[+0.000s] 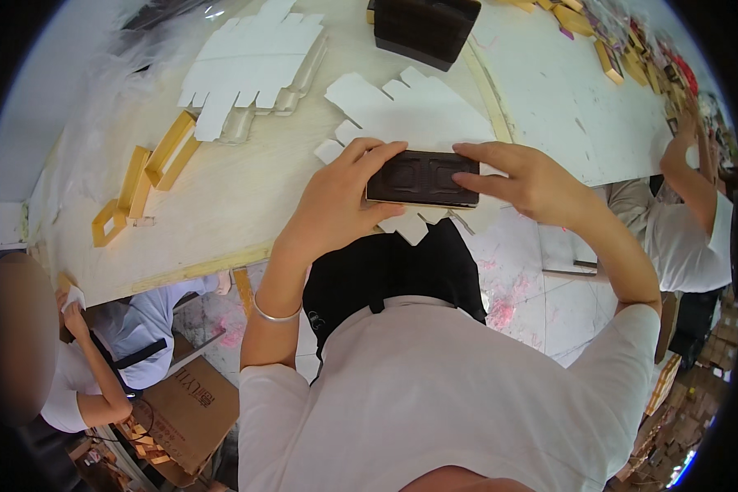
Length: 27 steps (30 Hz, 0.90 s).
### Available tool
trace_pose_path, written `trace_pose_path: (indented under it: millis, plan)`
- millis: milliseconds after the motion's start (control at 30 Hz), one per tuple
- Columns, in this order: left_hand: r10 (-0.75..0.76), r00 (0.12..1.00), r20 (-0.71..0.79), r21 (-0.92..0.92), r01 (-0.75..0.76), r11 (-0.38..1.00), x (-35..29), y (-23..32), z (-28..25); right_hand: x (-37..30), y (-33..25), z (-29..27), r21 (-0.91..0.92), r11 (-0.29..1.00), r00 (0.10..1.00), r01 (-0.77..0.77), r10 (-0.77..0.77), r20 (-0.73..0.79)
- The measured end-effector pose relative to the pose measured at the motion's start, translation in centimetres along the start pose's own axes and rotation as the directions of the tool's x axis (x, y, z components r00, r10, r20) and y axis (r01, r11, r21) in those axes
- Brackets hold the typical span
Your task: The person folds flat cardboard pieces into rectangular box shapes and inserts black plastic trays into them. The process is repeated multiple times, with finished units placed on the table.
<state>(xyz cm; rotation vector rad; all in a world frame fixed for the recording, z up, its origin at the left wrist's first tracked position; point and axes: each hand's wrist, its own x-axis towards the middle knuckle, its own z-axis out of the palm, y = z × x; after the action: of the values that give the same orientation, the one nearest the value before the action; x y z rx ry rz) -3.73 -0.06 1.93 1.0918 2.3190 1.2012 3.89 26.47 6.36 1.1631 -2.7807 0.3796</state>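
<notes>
A dark brown plastic tray insert [422, 190] with two moulded hollows lies level between my hands at the table's front edge. A thin gold line shows along its lower side. My left hand [332, 201] grips its left end, fingers on the far edge and thumb on the near edge. From the right, my right hand [541, 184] has one finger on the far corner and another pressed on the top face; its thumb is hidden. Under and behind the insert lie flat white die-cut card blanks [418, 102].
More white card blanks [254, 61] lie farther left, near several gold box frames [172, 152]. A stack of dark trays [425, 33] stands at the back. Gold pieces [611, 61] are heaped far right. A person [693, 221] works at right, another [78, 369] at left beside a cardboard carton [190, 410].
</notes>
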Motion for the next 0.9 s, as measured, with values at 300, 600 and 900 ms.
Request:
trace_pose_path:
  millis: [300,600,900]
  plan:
    - [0.033,0.999,-0.014,-0.024,-0.033,0.999,0.2,-0.5,-0.2,0.1,0.2,2.2,-0.183,0.974,0.975,0.134,-0.162,-0.153]
    - [0.074,0.997,0.022,-0.065,-0.073,0.995,0.5,-1.3,-0.7,0.8,0.3,1.7,-0.285,0.938,0.973,0.195,-0.222,-0.064]
    - [0.044,0.999,0.012,-0.067,-0.043,0.997,0.3,-1.0,-0.6,0.7,0.0,1.5,0.245,0.969,0.998,-0.019,0.033,-0.053]
